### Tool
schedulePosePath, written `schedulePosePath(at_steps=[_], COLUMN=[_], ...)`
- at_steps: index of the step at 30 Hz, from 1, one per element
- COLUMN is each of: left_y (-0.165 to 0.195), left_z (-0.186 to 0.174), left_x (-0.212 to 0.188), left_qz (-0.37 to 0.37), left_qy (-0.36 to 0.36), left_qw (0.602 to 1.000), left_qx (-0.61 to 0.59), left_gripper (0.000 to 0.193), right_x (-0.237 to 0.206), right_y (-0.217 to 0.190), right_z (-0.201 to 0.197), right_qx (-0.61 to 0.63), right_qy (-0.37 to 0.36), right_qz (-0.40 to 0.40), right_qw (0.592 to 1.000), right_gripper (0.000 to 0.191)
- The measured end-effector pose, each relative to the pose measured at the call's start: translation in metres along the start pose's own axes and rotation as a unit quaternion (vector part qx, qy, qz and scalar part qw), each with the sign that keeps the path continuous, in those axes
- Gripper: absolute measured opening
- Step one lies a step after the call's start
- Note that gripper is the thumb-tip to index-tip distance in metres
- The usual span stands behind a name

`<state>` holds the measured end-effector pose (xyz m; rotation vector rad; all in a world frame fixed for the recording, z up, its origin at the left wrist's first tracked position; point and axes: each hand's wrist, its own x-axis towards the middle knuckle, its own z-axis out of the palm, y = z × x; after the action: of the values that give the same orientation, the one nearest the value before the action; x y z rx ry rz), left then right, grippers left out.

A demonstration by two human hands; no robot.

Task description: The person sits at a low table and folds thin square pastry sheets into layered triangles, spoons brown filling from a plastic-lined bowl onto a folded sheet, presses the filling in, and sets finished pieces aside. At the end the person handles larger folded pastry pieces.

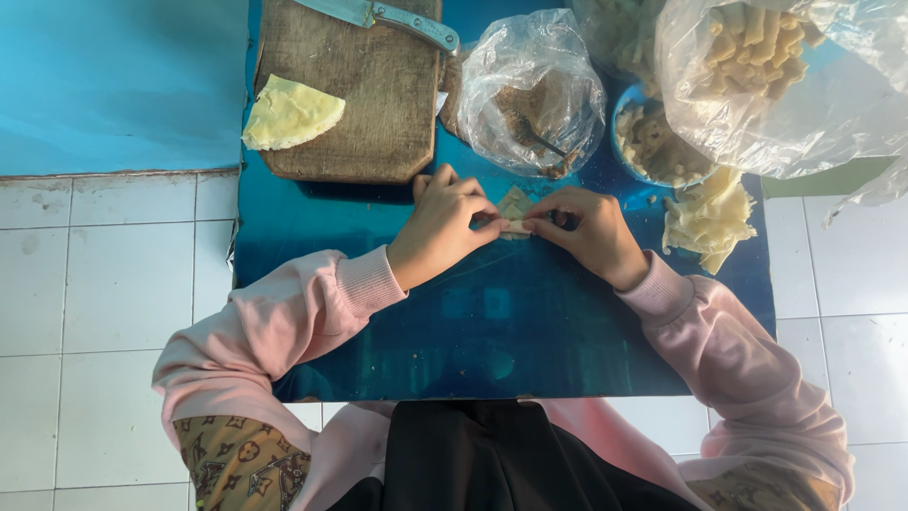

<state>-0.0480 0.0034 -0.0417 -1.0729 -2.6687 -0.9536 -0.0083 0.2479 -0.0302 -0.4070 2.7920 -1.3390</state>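
The left hand (443, 227) is laid knuckles-up on the glossy blue surface (492, 322), its wrist bent inward and its grip pinched together on the left end of a small pale folded pastry wrapper (515, 213). The right hand (588, 230) is set opposite it in mirror pose, its fingertips clamped on the wrapper's right end. The wrapper is kept low on the surface, between the two hands, near its far middle. Both forearms are covered by pink knitted sleeves.

Just beyond the hands a clear plastic bag with brown filling (530, 90) is seen. To the left a worn wooden cutting board (378, 104) carries a half-round yellow dough sheet (288, 114) and a metal-handled knife (397, 14). To the right, a stack of pale wrappers (709, 218) lies beside a blue bowl of rolled pieces (653, 147) and a large bag of rolled pastries (776, 66).
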Motion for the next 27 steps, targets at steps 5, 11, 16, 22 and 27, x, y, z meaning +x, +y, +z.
schedulePosePath(at_steps=[5,11,16,22,27], left_y=[0.004,0.007,0.003,-0.007,-0.008], left_z=[-0.004,-0.012,-0.014,-0.015,-0.013], left_x=[-0.001,-0.008,-0.010,-0.009,-0.007], left_qz=[0.018,0.108,0.120,0.096,0.029], left_qy=[0.013,0.051,0.042,0.035,0.016], left_qw=[1.000,0.991,0.990,0.994,0.999], left_qx=[0.005,0.059,0.069,0.049,0.021], left_gripper=[0.014,0.010,0.015,0.013,0.020], right_x=[-0.001,-0.007,-0.005,0.007,0.018], right_y=[0.000,-0.005,-0.009,-0.003,0.005], right_z=[0.001,0.001,0.002,0.003,0.005], right_qx=[0.003,-0.127,-0.102,-0.052,-0.017], right_qy=[0.024,0.036,0.038,0.026,-0.019], right_qz=[-0.109,-0.214,-0.213,-0.137,-0.015], right_qw=[0.994,0.968,0.971,0.989,1.000], right_gripper=[0.016,0.021,0.022,0.017,0.022])
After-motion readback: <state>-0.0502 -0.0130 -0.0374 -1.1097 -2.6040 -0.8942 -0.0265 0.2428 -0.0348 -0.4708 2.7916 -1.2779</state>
